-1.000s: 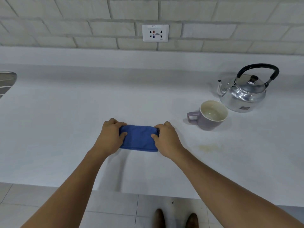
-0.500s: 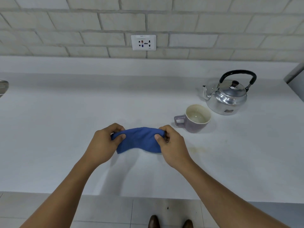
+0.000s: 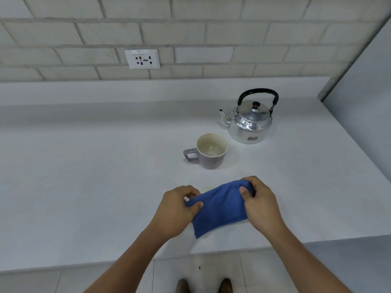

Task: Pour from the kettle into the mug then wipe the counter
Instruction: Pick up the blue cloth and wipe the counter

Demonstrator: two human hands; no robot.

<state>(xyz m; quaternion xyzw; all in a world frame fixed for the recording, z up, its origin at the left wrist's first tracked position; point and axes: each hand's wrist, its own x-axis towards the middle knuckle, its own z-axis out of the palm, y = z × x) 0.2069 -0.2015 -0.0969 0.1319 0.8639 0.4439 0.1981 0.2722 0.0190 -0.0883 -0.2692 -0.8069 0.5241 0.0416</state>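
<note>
Lifted and carried rightward since the earlier frames, the blue cloth point(image 3: 220, 208) now hangs between both hands nearer the mug, its lower edge drooping toward the counter's front lip, whereas a second ago it lay pressed flat on the surface.

Largest in view, the white counter point(image 3: 84, 176) spreads beneath and well to the left of the hands, with a raised white ledge beyond them and a pale brick wall point(image 3: 211, 34) above that. A grey panel point(image 3: 364, 102) rises far off to the right of the right hand. Tiled floor point(image 3: 211, 269) shows below the forearms, with two dark shoe tips point(image 3: 203, 285) between them.

The shiny metal kettle point(image 3: 249, 121) stands upright beyond the right hand, well apart from it, black handle arched overhead and spout pointing left. Just in front of the kettle, between it and the hands, the purple mug point(image 3: 209, 151) sits upright with its handle turned left; its cream interior looks wet at the bottom.

The left hand point(image 3: 175, 210) is closed, pinching the cloth's left end between thumb and fingers. The right hand point(image 3: 262, 204) is closed too, gripping the cloth's raised right end, thumb on top.

A white wall socket point(image 3: 142, 59) sits far beyond the left hand. A faint yellowish stain point(image 3: 208, 189) shows on the counter just beyond the cloth.
</note>
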